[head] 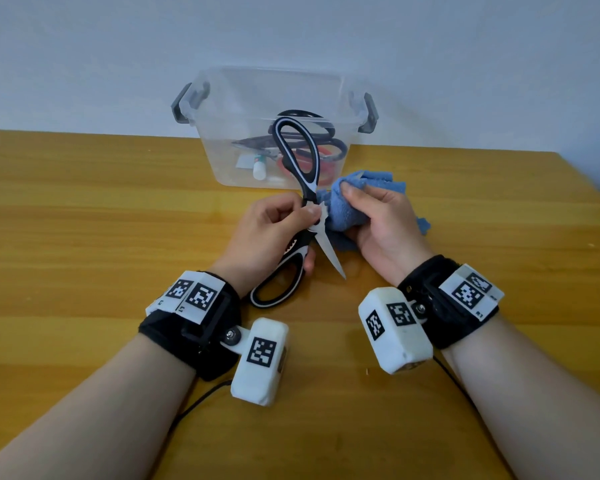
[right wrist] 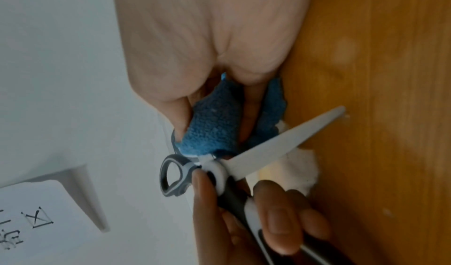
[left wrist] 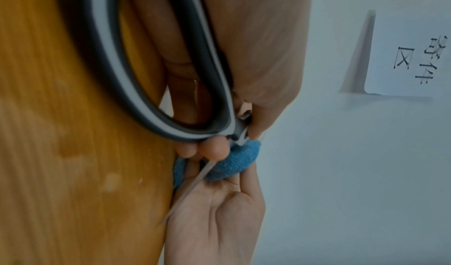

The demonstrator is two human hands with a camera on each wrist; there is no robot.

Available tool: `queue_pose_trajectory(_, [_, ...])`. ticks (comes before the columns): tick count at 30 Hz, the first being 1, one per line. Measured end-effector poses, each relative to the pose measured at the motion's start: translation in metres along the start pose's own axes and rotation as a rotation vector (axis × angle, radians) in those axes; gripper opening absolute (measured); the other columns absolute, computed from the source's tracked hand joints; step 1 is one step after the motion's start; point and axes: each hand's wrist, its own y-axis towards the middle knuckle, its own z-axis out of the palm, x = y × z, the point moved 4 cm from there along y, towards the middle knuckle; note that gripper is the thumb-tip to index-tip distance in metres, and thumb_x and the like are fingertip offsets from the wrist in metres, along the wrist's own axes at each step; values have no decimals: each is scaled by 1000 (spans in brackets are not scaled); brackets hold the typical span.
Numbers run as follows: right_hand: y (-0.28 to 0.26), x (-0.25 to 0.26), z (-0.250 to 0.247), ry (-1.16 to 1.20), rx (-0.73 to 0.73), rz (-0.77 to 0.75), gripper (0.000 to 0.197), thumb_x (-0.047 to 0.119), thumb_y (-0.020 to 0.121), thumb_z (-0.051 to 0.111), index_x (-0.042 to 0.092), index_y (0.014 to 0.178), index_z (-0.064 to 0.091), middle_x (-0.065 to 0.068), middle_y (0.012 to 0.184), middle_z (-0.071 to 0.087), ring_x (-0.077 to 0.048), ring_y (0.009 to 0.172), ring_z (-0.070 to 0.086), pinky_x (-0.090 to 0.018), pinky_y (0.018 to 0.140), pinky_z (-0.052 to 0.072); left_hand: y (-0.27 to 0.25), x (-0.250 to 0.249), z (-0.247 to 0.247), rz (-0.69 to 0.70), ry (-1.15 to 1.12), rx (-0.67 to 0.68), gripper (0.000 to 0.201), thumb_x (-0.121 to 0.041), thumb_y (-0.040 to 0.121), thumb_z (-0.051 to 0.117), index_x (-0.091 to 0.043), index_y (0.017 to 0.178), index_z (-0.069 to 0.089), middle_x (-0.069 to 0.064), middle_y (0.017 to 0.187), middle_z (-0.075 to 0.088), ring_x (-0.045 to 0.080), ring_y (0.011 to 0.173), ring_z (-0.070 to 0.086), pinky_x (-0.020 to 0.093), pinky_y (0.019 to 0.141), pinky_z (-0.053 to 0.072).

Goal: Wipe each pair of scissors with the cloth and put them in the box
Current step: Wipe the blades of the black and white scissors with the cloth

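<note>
My left hand (head: 284, 220) grips a large pair of black-and-white scissors (head: 328, 249) at the pivot and lower handle, held wide open above the wooden table (head: 101, 220). One handle loop stands up in front of the box; the bare blade (right wrist: 280, 141) points back towards me. My right hand (head: 371, 209) holds the bunched blue cloth (head: 343, 211) wrapped over the other blade, which is hidden inside it. The cloth (left wrist: 234, 163) presses right against the pivot. The clear plastic box (head: 222, 109) stands just behind, with other scissors (head: 326, 143) lying in it.
The box has grey latch handles (head: 184, 102) at both ends and also holds a small white bottle (head: 260, 168). It stands against a pale wall. The table's right edge (head: 589, 181) runs close by. A paper sign (left wrist: 410, 57) hangs on the wall.
</note>
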Motion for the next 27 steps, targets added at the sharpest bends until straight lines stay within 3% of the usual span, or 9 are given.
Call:
queue_pose_trajectory(3, [8, 10, -16, 235, -109, -41, 25, 15, 100, 58, -8, 107, 63, -32, 111, 67, -39, 99, 69, -44, 78, 61, -1, 0, -2, -15, -43, -13, 39, -5, 102, 56, 0, 71, 33, 21, 65, 46, 29, 40, 56, 44, 47, 42])
queue_pose_trajectory(6, [12, 15, -24, 364, -121, -49, 32, 20, 102, 56, -8, 117, 59, -29, 115, 65, -36, 108, 67, -38, 79, 60, -2, -2, -3, -3, -105, -29, 38, -7, 101, 58, 6, 74, 35, 28, 72, 39, 29, 39, 55, 52, 46, 40])
queue_pose_trajectory(9, [7, 10, -14, 336, -3, 52, 53, 29, 93, 62, -5, 133, 54, -26, 134, 61, -34, 123, 63, -39, 88, 59, -2, -3, -3, 13, -140, -36, 40, -13, 99, 62, 9, 76, 38, 30, 69, 42, 29, 39, 56, 45, 45, 44])
queue_pose_trajectory(12, [-1, 10, -3, 302, 132, 116, 44, 32, 88, 58, 4, 122, 60, -17, 119, 73, -27, 110, 71, -35, 84, 61, -3, -6, -2, 24, -164, -42, 37, -18, 96, 59, 9, 79, 40, 12, 65, 55, 27, 42, 57, 37, 47, 49])
queue_pose_trajectory(15, [-6, 8, 4, 204, 236, 141, 47, 30, 90, 57, 2, 128, 57, -19, 125, 69, -30, 114, 68, -35, 90, 59, -3, -7, -3, 31, -177, -51, 37, -19, 95, 58, 11, 81, 42, 19, 71, 58, 27, 43, 58, 34, 46, 52])
queue_pose_trajectory(18, [-5, 5, 4, 82, 235, 127, 56, 29, 95, 61, -5, 139, 49, -26, 134, 60, -35, 117, 63, -44, 99, 57, -3, -5, -4, 46, -178, -40, 34, -13, 102, 56, 11, 81, 42, 24, 76, 59, 27, 43, 59, 33, 46, 52])
queue_pose_trajectory(20, [-2, 4, 2, 39, 178, 94, 60, 27, 98, 59, -7, 144, 42, -29, 137, 57, -37, 113, 63, -43, 90, 58, -3, -4, -6, 43, -183, -38, 34, -11, 103, 54, 14, 83, 42, 20, 76, 61, 27, 43, 59, 33, 46, 51])
queue_pose_trajectory(23, [0, 5, 0, 43, 125, 72, 56, 26, 102, 55, -9, 144, 39, -33, 133, 58, -39, 105, 66, -45, 80, 60, -3, -4, -6, 42, -190, -37, 33, -10, 103, 52, 17, 87, 44, 24, 80, 59, 27, 43, 58, 35, 47, 51])
queue_pose_trajectory(27, [-5, 6, 6, 35, 309, 105, 41, 23, 102, 43, -4, 132, 51, -35, 123, 59, -45, 101, 63, -53, 86, 57, -1, -4, -7, 42, -194, -95, 29, -10, 102, 53, 10, 83, 45, 16, 70, 61, 26, 42, 58, 34, 44, 51])
